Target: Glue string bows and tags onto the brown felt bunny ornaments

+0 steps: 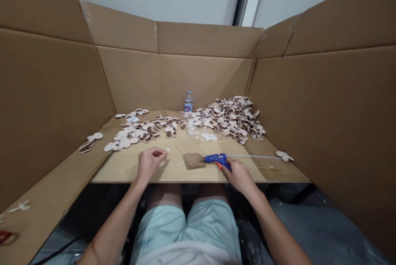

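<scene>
Head view: blue hot glue gun gripped in the right hand at lower centre, its nozzle directed at a burlap pad, apparently against drips; left hand loosely curled nearby, contents undeterminable.

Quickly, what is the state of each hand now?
Left hand: loosely closed, nothing visible in it.
Right hand: closed, holding the glue gun.

Blue glue gun w/ orange trigger, nozzle pointing left, gripped in R hand, lower centre, L hand curled, just beside small white bit
</scene>
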`<act>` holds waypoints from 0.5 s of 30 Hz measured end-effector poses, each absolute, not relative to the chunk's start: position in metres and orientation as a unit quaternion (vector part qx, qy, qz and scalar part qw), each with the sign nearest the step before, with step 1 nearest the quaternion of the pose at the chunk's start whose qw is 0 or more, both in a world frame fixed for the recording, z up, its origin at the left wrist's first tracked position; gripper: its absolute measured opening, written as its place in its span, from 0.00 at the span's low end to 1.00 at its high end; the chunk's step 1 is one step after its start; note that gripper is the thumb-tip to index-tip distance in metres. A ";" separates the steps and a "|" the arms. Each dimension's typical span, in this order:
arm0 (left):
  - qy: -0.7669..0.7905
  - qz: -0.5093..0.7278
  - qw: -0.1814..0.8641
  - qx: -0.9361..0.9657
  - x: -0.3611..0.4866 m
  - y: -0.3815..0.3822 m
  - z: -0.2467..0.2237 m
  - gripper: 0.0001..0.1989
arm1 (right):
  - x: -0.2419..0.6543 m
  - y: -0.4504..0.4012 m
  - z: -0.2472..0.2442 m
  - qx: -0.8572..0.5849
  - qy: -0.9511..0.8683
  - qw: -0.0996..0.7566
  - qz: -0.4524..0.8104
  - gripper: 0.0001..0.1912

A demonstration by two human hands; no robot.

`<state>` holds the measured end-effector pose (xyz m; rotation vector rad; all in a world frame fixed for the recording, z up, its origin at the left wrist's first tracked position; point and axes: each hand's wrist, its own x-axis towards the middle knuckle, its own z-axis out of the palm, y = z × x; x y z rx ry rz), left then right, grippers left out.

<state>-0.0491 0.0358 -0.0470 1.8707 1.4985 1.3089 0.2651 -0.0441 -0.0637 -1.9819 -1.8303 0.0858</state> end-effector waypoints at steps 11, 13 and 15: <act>0.454 0.322 0.211 0.803 0.000 0.028 -0.043 0.28 | 0.271 -0.039 -0.083 -0.699 -0.657 0.283 -0.008 0.16; 0.451 0.292 0.207 0.818 0.010 0.026 -0.048 0.35 | 0.272 -0.038 -0.086 -0.700 -0.650 0.296 -0.017 0.17; 0.451 0.269 0.203 0.826 0.016 0.027 -0.053 0.37 | 0.272 -0.037 -0.089 -0.698 -0.647 0.305 -0.022 0.18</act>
